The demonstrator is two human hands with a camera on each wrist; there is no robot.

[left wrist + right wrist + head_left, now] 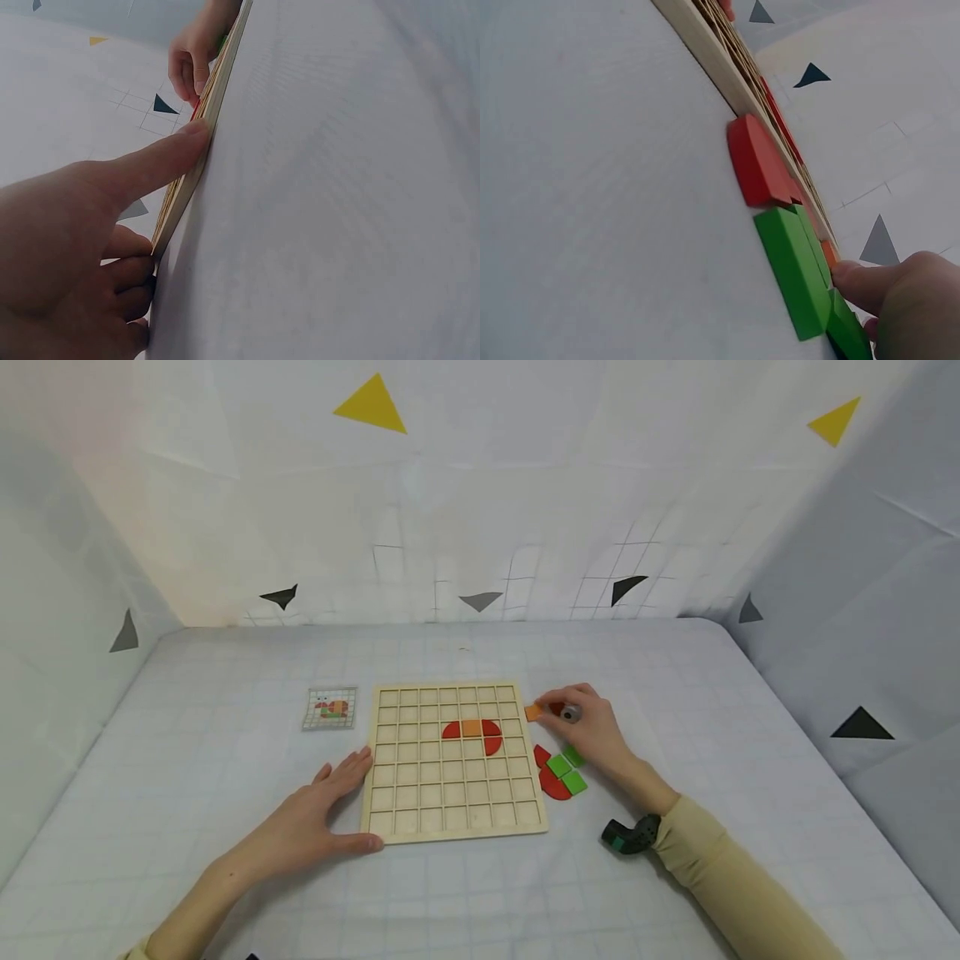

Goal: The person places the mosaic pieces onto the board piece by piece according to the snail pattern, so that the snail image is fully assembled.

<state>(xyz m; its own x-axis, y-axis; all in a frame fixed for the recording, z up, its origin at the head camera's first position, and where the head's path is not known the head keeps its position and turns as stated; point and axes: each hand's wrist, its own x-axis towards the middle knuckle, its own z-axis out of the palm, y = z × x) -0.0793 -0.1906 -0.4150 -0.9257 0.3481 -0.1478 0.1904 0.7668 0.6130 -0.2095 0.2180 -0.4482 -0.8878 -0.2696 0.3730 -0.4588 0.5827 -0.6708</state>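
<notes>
A wooden grid board (420, 772) lies flat, with an orange square (471, 728) and several red quarter-round pieces (491, 745) in its cells. My left hand (315, 818) rests against the board's left side, thumb by the near corner and fingers farther up the edge. Just past the board's right edge, my right hand (588, 727) pinches an orange square piece (533, 712) between thumb and fingertips. By those fingers are a red piece (557, 707) and a small grey round thing (571, 713). In the right wrist view, the thumb touches the orange piece (829, 254).
Green squares (558, 766) and red pieces (555, 785) lie together along the board's right side. A small card (330, 708) with a coloured picture on a grid lies left of the board. White sheeting covers the table and walls.
</notes>
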